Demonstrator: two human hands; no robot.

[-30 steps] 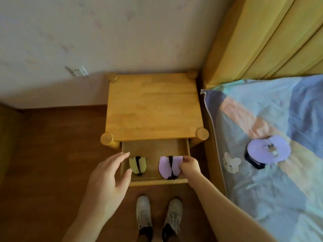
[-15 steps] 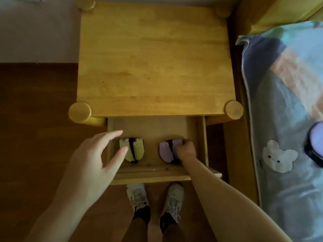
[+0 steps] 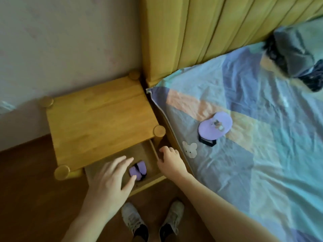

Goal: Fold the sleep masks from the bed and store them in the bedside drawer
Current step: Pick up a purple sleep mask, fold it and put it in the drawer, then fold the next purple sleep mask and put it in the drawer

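Observation:
The bedside drawer (image 3: pixel 151 181) stands pulled out under the wooden nightstand (image 3: pixel 97 123). A folded purple sleep mask (image 3: pixel 139 169) with a black strap lies inside it. My left hand (image 3: pixel 110 182) hovers over the drawer's left part with fingers spread, hiding whatever lies beneath it. My right hand (image 3: pixel 172 160) is open and empty above the drawer's right edge, beside the bed. An unfolded purple sleep mask (image 3: pixel 215 128) with a black strap lies flat on the bed sheet (image 3: pixel 262 154).
A yellow padded headboard (image 3: pixel 209 32) rises behind the bed. A dark grey bundle of fabric (image 3: pixel 297 60) lies at the bed's far right. My two shoes (image 3: pixel 152 220) stand on the brown wooden floor in front of the drawer.
My right hand let go of the folded purple mask and lifted out of the drawer toward the bed. The view swung right. My left hand now covers the yellow mask.

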